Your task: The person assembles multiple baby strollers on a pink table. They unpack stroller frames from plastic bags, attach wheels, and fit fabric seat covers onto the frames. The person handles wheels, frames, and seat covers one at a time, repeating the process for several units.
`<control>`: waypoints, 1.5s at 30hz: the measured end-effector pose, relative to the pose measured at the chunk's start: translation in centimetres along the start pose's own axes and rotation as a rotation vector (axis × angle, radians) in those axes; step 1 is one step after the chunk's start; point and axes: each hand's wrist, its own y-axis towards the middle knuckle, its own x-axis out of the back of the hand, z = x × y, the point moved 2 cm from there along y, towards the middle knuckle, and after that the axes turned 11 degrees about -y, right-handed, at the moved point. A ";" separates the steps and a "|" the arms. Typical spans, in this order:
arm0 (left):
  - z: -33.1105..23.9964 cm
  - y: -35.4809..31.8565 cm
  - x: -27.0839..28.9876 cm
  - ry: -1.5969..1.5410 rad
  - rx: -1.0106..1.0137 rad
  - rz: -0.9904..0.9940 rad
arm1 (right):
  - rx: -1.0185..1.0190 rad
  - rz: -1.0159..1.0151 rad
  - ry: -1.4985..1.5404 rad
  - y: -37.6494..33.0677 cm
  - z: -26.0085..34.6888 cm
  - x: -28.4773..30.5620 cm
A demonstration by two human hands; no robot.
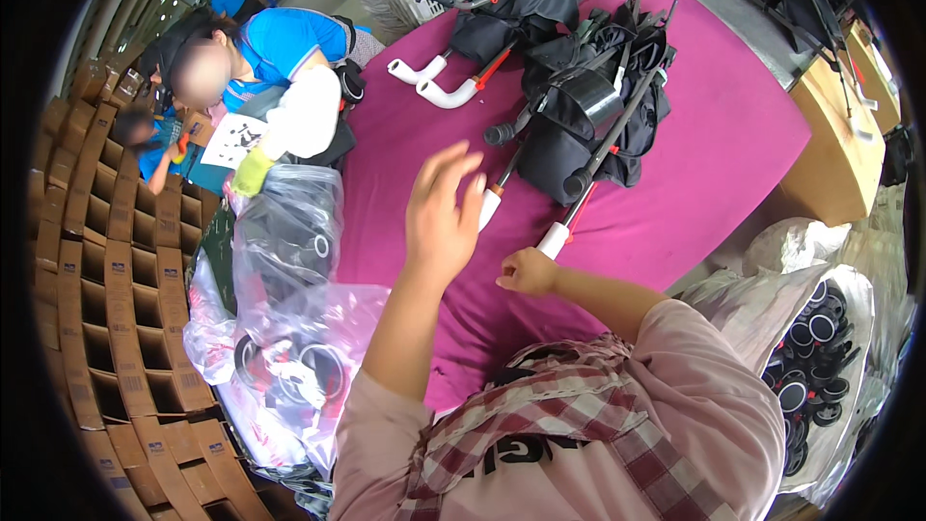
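Making a fist by white handle (553, 241), R hand (530, 272) has unclear hold; L hand (442, 222) spreads fingers w/o visible item. Folded stroller (555, 162) on table (738, 125) seems w/ both handles on; what's left, unclear.

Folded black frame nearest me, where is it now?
In the head view, the frame lies upper right of centre on the purple cloth, a white end beside your right hand.

Matt black cloth bundle (552, 162), smooth white plastic grip (553, 240), rumpled magenta tablecloth (719, 135), glossy plastic bag (289, 203), cardboard boxes (118, 299)
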 end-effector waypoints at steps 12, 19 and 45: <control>3.0 -3.0 -8.0 0.156 -0.067 0.181 | -0.313 -0.100 0.190 -11.8 4.4 -2.3; 2.1 -10.5 0.9 0.255 0.057 0.417 | 0.442 -0.609 -0.759 -15.4 19.3 7.0; 6.1 -22.1 -6.7 -0.195 0.207 0.348 | 0.582 0.349 -0.658 -10.8 6.2 -7.5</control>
